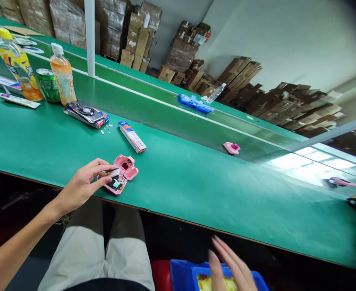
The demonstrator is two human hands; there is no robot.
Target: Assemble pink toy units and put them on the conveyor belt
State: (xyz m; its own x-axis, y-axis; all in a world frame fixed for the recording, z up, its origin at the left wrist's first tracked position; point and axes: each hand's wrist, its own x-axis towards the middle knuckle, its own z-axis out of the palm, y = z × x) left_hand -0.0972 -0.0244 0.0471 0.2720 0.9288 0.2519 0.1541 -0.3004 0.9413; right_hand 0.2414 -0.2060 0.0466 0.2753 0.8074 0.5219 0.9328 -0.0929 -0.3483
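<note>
Pink toy shell held open at the worktop edge

Pink toy shell (123, 173) lies opened on the green worktop (196, 190), close to its near edge, in front of our lap. We see a dark recess and a small circuit board inside it; finer detail is too small to read.

Our left hand (85, 184) rests against the shell's left side. Thumb and fingertips pinch a small silver-grey part (113, 173) at the shell's rim.

Our right hand (229, 264) is below the worktop edge, fingers spread and loose, grasping nothing. It hovers over a blue bin (184, 275) with yellowish contents; whether it touches the bin we cannot tell.

Elsewhere on the worktop:
- A narrow red-and-white box (132, 137) lies just beyond the shell, apart from it.
- A flat pack with a dark device on top (86, 113) lies further left, a few small white bits beside it.
- Two drink bottles (63, 74) and a green can (48, 85) stand upright at far left.
- On the conveyor belt (165, 117) behind: a blue tray (196, 104) and another pink shell piece (231, 148), well apart from each other.

Cardboard cartons (241, 76) are stacked along the far wall.
</note>
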